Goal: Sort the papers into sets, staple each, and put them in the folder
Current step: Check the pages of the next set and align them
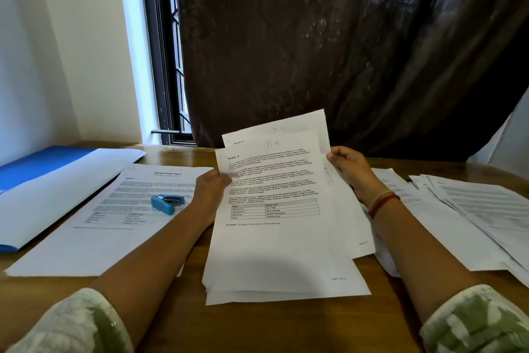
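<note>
Background: a dark, glossy sheet (343,37) is hung behind the desk, with a barred window (169,66) and a pale wall seen to its left in the head view.
Surface: a wooden table (272,324) is spread with papers from left to right.
Held stack (280,223): a sheaf of printed pages is held tilted up at the table's middle; "D-10" is handwritten on the front page and "D 11" on the page fanned out behind it. Whether its lower edge touches the wood cannot be told.
Left hand (210,189): the stack's left edge is pinched, thumb laid on the front page, the other fingers hidden behind.
Right hand (350,172): the right edge of the rear pages is gripped, thumb in front, fingers curled behind; a red and pale band (383,201) is worn at the wrist.
Left set (100,223): a printed set is laid flat left of the stack.
Stapler (167,202): a blue stapler is rested on that set, just beside the left wrist.
Folder (43,169): a blue folder is placed at the far left, largely covered in white; sheet or flap cannot be told.
Loose pile (472,218): overlapping pages are fanned out at the right.
</note>
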The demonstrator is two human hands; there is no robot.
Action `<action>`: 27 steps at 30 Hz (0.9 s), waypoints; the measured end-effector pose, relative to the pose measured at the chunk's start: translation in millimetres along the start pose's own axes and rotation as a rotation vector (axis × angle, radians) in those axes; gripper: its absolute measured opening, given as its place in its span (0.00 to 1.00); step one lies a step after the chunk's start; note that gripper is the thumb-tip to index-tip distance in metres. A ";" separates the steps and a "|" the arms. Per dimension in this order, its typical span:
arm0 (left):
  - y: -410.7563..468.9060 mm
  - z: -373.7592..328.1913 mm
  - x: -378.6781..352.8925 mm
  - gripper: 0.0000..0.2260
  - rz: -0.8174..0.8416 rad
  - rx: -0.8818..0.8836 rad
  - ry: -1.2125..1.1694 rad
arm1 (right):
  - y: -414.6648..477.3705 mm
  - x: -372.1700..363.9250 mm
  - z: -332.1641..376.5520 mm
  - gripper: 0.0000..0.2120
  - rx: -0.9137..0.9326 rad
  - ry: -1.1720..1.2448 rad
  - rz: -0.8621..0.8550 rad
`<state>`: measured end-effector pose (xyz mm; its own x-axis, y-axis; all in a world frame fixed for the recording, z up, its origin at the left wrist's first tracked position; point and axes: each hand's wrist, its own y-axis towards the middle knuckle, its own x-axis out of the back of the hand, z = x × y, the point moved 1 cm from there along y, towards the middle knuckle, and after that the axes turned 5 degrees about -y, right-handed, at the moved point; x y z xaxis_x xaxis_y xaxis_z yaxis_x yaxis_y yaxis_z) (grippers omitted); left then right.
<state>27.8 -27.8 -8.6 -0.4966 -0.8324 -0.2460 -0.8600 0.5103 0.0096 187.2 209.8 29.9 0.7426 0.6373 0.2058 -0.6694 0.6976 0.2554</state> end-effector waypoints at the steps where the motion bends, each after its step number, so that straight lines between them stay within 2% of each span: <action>1: 0.0 0.7 0.7 0.08 -0.009 0.001 0.005 | -1.0 -1.8 -1.2 0.05 -0.002 0.009 0.008; 8: 1.4 1.8 0.9 0.09 -0.044 -0.020 -0.028 | -2.8 1.7 -7.9 0.05 -0.085 0.136 0.017; 15: -3.4 -0.9 0.2 0.10 -0.027 -0.046 0.009 | -12.7 -6.2 -7.0 0.09 -0.084 0.132 0.303; 18: -3.9 -2.6 -0.5 0.08 -0.018 -0.096 -0.044 | -13.5 -5.6 -5.0 0.11 -0.083 0.148 0.264; 20: -6.5 -5.8 -2.8 0.06 -0.016 -0.156 -0.041 | -9.7 -3.3 -4.9 0.15 -0.104 0.178 0.107; 22: -6.6 -7.0 -4.6 0.05 0.012 -0.226 -0.010 | -6.3 -0.3 -7.8 0.14 -0.076 0.133 -0.034; 24: -6.6 -7.4 -5.4 0.12 0.045 -0.296 0.014 | -5.4 -0.2 -14.0 0.11 -0.039 0.063 -0.025; 27: -3.9 -5.2 -3.6 0.20 0.084 -0.330 0.010 | -8.9 -4.3 -23.1 0.13 -0.043 0.059 0.119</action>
<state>32.3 -27.9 -2.7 -0.5674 -0.7930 -0.2218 -0.8067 0.4813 0.3429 189.5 208.4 5.0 0.6565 0.7335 0.1760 -0.7538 0.6287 0.1914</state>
